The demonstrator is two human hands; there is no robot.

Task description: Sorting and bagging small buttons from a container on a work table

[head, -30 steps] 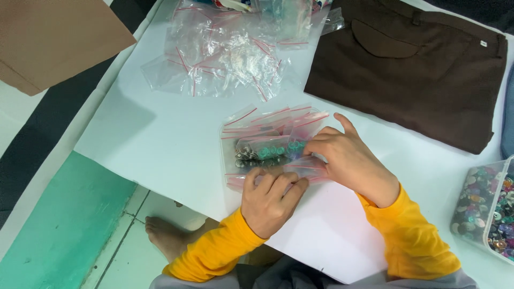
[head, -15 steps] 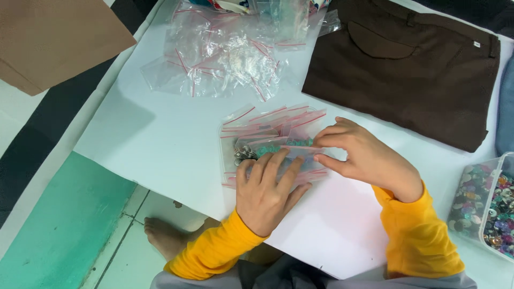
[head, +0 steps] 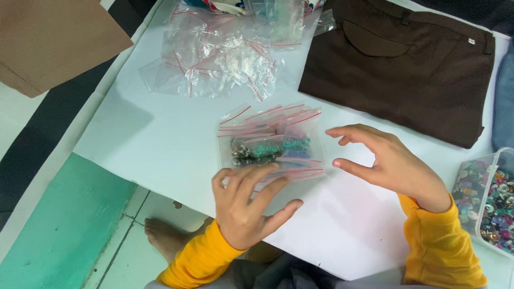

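Just beyond both open hands (head: 321, 182), stacked zip bags (head: 270, 142) of beads.

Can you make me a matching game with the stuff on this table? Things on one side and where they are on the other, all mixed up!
Things:
1. stack of filled little bags
2. pile of empty clear bags
3. brown garment
4. clear box of colourful buttons

Places:
A. far right edge
B. top right, lying flat
C. middle, between the left hand and right hand
D. top middle, behind the stack

Pairs: 1-C, 2-D, 3-B, 4-A
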